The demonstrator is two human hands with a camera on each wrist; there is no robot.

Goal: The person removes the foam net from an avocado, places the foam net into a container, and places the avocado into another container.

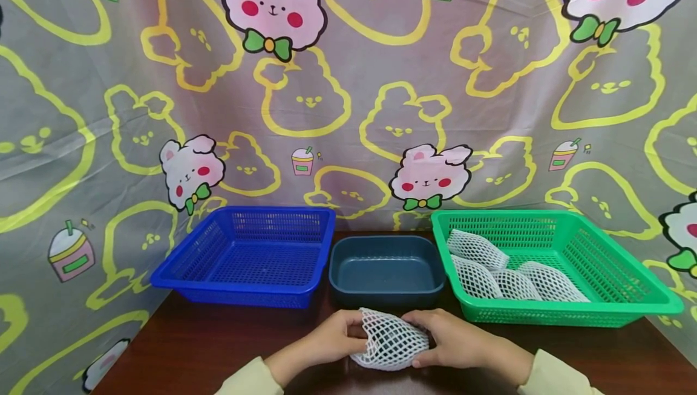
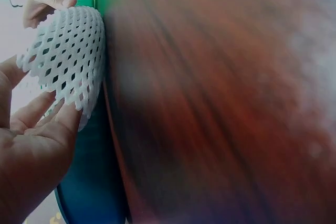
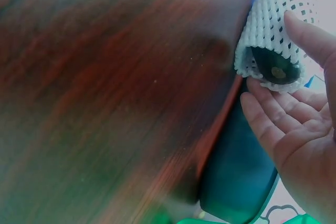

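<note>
A white foam fruit net (image 1: 394,343) is held between my two hands over the near side of the table. In the right wrist view, the end of a dark green fruit (image 3: 275,67), avocado-like with a pale brown stem scar, shows in the mouth of the net. My left hand (image 1: 333,336) pinches the left end of the net, thumb and fingers at its rim. At the opposite end, my right hand (image 1: 456,342) holds net and fruit, thumb on one side and fingers beneath. The fruit's other end is hidden by the mesh.
Behind the hands stands a dark blue-grey basin (image 1: 386,299). A blue basket (image 1: 239,292) is at the left. At the right, a green basket (image 1: 566,313) contains several white foam nets (image 1: 479,250). A patterned cloth (image 1: 348,110) hangs behind the brown table (image 1: 179,346).
</note>
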